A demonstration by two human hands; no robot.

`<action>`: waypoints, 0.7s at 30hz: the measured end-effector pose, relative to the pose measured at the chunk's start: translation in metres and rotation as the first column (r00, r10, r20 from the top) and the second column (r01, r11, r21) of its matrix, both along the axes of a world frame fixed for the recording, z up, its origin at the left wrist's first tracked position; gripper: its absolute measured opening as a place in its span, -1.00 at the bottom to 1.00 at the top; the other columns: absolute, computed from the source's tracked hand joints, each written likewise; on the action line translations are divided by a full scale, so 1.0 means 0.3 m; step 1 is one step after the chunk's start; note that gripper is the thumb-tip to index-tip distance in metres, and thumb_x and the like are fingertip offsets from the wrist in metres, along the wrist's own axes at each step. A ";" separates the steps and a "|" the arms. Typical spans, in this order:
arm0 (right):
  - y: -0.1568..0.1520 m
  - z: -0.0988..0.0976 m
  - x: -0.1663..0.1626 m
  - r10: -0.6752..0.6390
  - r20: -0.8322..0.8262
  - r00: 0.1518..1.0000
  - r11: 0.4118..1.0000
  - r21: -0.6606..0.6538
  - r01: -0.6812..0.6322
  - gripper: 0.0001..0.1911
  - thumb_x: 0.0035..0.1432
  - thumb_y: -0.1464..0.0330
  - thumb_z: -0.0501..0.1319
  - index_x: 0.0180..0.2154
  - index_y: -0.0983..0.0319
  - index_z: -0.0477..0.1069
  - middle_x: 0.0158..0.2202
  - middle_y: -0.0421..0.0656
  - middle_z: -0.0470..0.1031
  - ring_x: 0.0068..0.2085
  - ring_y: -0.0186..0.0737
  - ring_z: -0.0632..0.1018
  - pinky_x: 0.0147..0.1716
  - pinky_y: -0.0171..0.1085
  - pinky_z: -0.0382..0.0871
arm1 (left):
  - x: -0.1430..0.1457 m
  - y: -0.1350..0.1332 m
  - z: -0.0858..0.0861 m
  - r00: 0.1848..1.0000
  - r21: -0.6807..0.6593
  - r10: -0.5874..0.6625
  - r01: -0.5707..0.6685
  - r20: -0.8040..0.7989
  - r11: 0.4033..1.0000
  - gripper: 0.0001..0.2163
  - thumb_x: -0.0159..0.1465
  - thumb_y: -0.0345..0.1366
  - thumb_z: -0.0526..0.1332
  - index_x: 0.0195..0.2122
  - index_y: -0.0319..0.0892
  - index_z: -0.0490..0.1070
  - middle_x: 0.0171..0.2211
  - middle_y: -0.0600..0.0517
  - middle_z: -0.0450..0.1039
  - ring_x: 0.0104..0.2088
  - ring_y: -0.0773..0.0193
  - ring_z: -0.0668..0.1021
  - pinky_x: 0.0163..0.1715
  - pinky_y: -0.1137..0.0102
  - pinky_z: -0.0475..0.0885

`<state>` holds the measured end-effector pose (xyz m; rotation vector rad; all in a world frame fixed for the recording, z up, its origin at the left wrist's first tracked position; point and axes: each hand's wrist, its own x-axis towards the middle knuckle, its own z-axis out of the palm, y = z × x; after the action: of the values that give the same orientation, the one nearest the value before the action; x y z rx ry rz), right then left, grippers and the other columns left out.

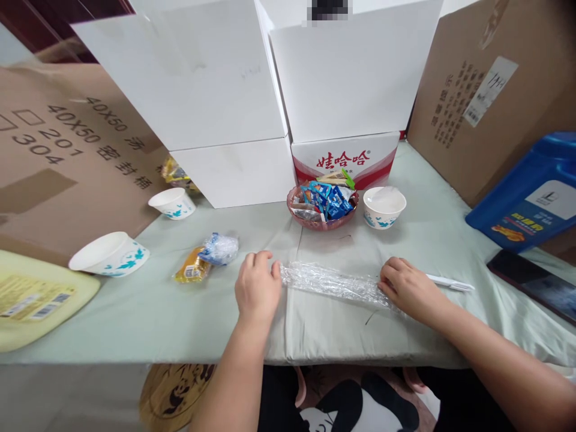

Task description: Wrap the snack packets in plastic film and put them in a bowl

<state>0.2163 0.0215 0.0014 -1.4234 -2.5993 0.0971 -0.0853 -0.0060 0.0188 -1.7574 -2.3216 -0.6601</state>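
A long crumpled strip of clear plastic film (pixel 333 282) lies stretched across the tablecloth between my hands. My left hand (pixel 258 287) is closed at its left end, thumb against the film. At the right end, my right hand (pixel 411 289) curls its fingers over the film. Just beyond the right hand, a slim white pen-like object (pixel 451 282) rests on the cloth, its near end hidden behind the hand. Left of my left hand sit a yellow wrapped packet (pixel 192 267) and a blue-and-clear crumpled wrapper (pixel 220 248), touching each other.
A pink bowl (pixel 323 225) of small packets stands at the back, beside a paper bowl (pixel 384 216). Two paper bowls (pixel 179 207) stand left, near a yellow jug (pixel 40 300). A blue jug (pixel 526 192) and phone (pixel 535 285) lie right. White boxes (pixel 234 174) wall the back.
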 end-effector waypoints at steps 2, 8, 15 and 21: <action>-0.006 0.001 -0.001 0.017 -0.050 0.999 1.000 -0.021 -0.018 -0.83 0.23 0.42 0.04 -0.39 0.23 0.36 -0.32 -0.06 0.43 -0.24 -0.09 0.50 -0.23 -0.17 0.38 | 0.060 -0.029 0.005 0.969 0.028 -0.245 0.244 0.040 0.969 -0.83 0.34 -0.33 0.05 -0.22 -0.16 0.43 -0.25 -0.08 0.46 -0.20 0.10 0.52 -0.18 0.24 0.42; -0.078 0.094 0.006 -0.020 -0.400 0.916 0.919 -0.368 -0.141 -0.75 0.12 0.49 0.06 -0.15 0.19 0.33 -0.09 -0.08 0.49 -0.42 -0.34 0.53 -0.34 -0.28 0.41 | 0.206 -0.077 -0.046 0.732 -0.274 -0.663 0.678 0.160 0.682 -0.67 0.29 -0.29 0.19 0.10 -0.09 0.36 0.18 -0.10 0.32 0.19 -0.07 0.32 0.14 -0.01 0.26; -0.135 0.187 0.031 -0.100 -0.722 0.684 0.283 -0.680 -0.676 -0.75 0.18 0.28 0.21 -0.12 0.23 0.40 -0.24 -0.10 0.58 -0.28 -0.23 0.61 -0.38 -0.34 0.46 | 0.229 -0.093 -0.039 0.312 -0.289 -0.840 0.937 0.444 0.195 -0.44 0.20 -0.38 0.22 0.23 0.12 0.19 0.32 0.07 0.13 0.36 0.02 0.06 0.29 -0.16 -0.19; -0.029 0.087 0.001 -0.601 -0.766 0.228 0.443 -0.557 -0.703 -0.55 0.18 0.05 0.20 -0.06 0.24 0.35 -0.06 0.02 0.53 -0.03 -0.12 0.57 -0.07 -0.16 0.47 | 0.243 -0.079 -0.020 0.227 -0.222 -0.801 0.967 0.554 0.121 -0.34 0.18 -0.38 0.26 0.29 0.09 0.10 0.26 0.04 0.25 0.29 0.10 0.26 0.35 0.00 -0.22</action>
<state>0.2166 0.0128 0.0277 -0.6919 -1.1877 2.0262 -0.0126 -0.0297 0.0128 -3.6638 -1.1872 -0.3446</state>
